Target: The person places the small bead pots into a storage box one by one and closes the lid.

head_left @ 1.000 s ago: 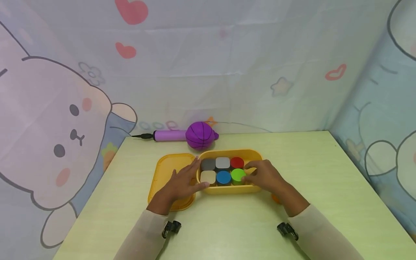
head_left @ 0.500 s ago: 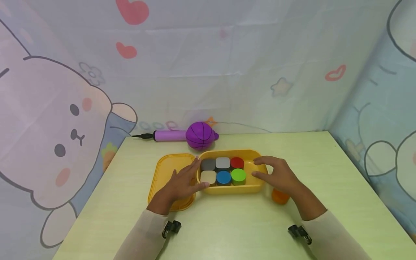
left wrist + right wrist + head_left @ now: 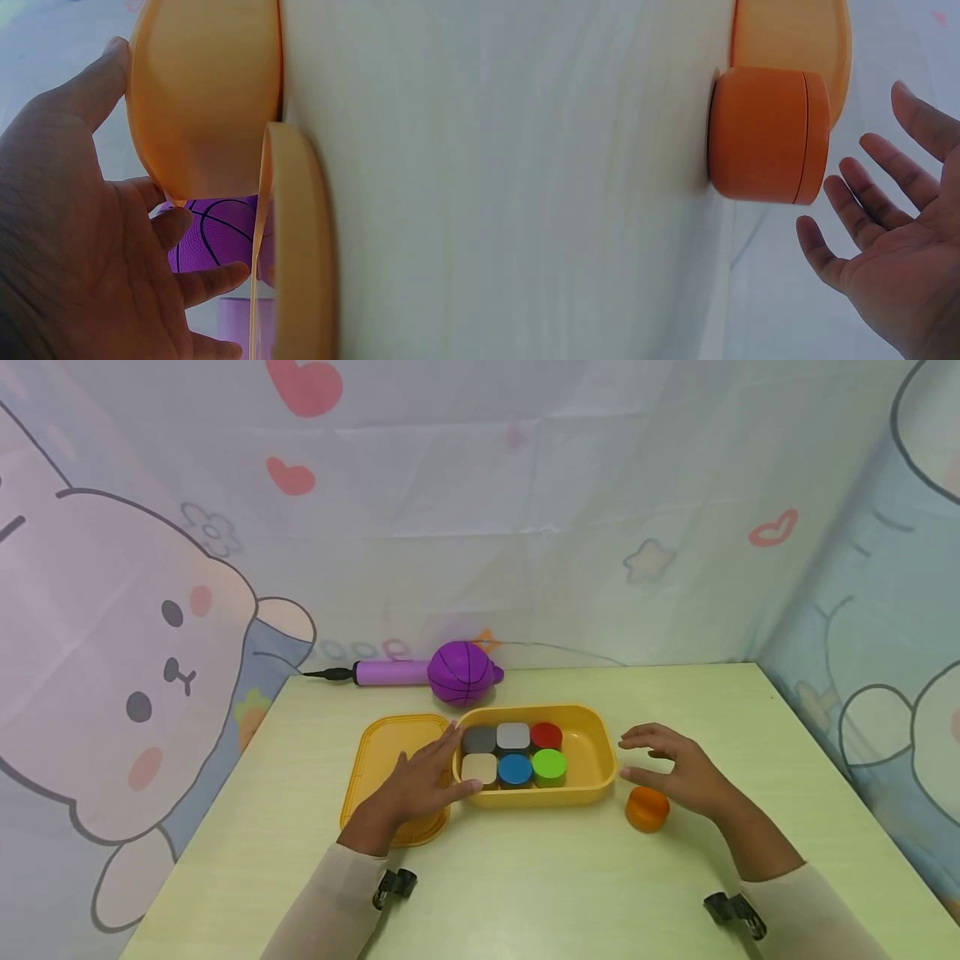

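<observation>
My left hand (image 3: 423, 781) rests at the left end of a yellow rectangular box (image 3: 592, 795), its fingers and thumb spread along the rim. In the left wrist view the thumb and index fingertip meet the edge of the box. Inside sit round and square lidded pieces: dark grey (image 3: 480, 740), light grey (image 3: 513, 736), red (image 3: 547, 736), beige (image 3: 480, 768), blue (image 3: 515, 770) and green (image 3: 550, 767). My right hand (image 3: 686, 768) hovers off the right end, fingers loosely bent around nothing. Just below it stands an orange round container (image 3: 765, 139) on the table.
A flat yellow lid (image 3: 375, 760) lies left of the box, partly under my left hand. Behind the box are a purple mini basketball (image 3: 461, 672) and a lilac hand pump (image 3: 393, 673). A printed curtain (image 3: 570, 527) rises at the table's back edge.
My right hand has let go of the green piece in the box and moved right, out past the box's end, uncovering the orange container. The left hand has stayed put.
</observation>
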The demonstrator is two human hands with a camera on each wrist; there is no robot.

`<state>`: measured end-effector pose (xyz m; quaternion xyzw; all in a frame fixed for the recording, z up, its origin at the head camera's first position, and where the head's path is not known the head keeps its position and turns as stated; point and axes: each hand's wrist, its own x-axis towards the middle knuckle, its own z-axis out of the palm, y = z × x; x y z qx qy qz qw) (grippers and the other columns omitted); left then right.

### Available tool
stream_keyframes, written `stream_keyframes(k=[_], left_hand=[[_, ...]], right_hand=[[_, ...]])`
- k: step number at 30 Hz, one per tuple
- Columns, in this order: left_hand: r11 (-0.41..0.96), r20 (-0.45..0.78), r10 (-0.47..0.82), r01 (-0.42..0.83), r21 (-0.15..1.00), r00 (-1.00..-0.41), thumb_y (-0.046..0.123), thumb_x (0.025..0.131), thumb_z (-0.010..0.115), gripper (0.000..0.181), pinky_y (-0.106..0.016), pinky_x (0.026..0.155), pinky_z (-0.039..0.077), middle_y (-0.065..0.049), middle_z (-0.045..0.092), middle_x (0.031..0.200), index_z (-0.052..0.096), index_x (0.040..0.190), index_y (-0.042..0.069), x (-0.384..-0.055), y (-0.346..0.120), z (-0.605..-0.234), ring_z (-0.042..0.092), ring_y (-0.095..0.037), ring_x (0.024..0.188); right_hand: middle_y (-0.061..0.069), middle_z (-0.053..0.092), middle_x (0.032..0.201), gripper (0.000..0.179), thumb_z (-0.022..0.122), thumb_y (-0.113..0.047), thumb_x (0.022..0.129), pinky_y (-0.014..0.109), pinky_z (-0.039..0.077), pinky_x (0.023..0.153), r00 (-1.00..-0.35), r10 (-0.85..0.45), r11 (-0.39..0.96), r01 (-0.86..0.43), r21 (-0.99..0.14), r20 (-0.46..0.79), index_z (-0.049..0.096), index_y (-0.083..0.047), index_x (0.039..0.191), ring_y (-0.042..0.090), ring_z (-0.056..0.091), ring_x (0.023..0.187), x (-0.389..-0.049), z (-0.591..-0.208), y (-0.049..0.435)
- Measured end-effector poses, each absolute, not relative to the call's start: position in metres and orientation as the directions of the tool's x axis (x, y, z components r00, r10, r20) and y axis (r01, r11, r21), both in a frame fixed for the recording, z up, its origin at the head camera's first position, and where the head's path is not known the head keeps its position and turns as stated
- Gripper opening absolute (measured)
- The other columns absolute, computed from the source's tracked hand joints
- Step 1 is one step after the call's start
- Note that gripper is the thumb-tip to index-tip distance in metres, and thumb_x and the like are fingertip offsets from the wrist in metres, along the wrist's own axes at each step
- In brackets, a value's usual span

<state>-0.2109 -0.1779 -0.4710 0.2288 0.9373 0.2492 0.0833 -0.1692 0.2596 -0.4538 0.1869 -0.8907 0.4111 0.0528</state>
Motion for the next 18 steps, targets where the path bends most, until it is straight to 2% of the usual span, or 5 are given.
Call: stream_keyframes(k=[4,7,11,14,18], left_hand=[[0.767,-0.045,0.472,0.386,0.512,-0.880,0.077,0.101,0.056,0.102,-0.087,0.126,0.003,0.006,0.006,0.186,0.009,0.178,0.029,-0.210,-0.178,-0.470,0.021,-0.038,0.171],[0.763,-0.044,0.474,0.385,0.520,-0.879,0.077,0.101,0.056,0.102,-0.087,0.126,0.002,0.007,0.006,0.186,0.008,0.178,0.029,-0.210,-0.178,-0.470,0.021,-0.038,0.171],[0.765,-0.038,0.473,0.390,0.513,-0.880,0.076,0.101,0.056,0.102,-0.087,0.126,0.004,0.006,0.007,0.186,0.008,0.178,0.029,-0.210,-0.179,-0.472,0.021,-0.038,0.171],[0.767,-0.039,0.474,0.391,0.510,-0.880,0.076,0.102,0.056,0.102,-0.087,0.125,0.005,0.004,0.007,0.186,0.008,0.178,0.029,-0.210,-0.179,-0.471,0.022,-0.038,0.171],[0.763,-0.042,0.475,0.388,0.516,-0.879,0.076,0.101,0.056,0.102,-0.087,0.126,0.004,0.004,0.007,0.186,0.008,0.178,0.029,-0.210,-0.178,-0.470,0.021,-0.039,0.171]], right_hand=[[0.010,0.068,0.143,0.036,0.084,-0.019,0.098,0.042,0.060,0.108,-0.914,-0.316,0.580,-0.398,-0.711,0.253,0.077,-0.008,0.132,-0.006,0.057,0.127,-0.167,-0.460,0.272],[0.013,0.067,0.143,0.036,0.082,-0.014,0.099,0.029,0.059,0.105,-0.897,-0.356,0.533,-0.424,-0.732,0.260,0.075,-0.005,0.133,-0.016,0.054,0.124,-0.166,-0.465,0.281],[0.015,0.067,0.145,0.039,0.079,-0.009,0.100,0.025,0.058,0.104,-0.880,-0.411,0.453,-0.425,-0.783,0.240,0.071,0.001,0.137,-0.012,0.059,0.126,-0.165,-0.473,0.293],[0.006,0.067,0.148,0.042,0.074,-0.004,0.102,0.023,0.057,0.105,-0.866,-0.454,0.363,-0.394,-0.845,0.209,0.066,0.006,0.142,-0.004,0.063,0.130,-0.166,-0.480,0.303],[-0.004,0.066,0.152,0.046,0.065,0.005,0.104,0.022,0.056,0.108,-0.829,-0.534,0.175,-0.297,-0.939,0.163,0.056,0.013,0.148,0.010,0.066,0.137,-0.167,-0.490,0.314]])
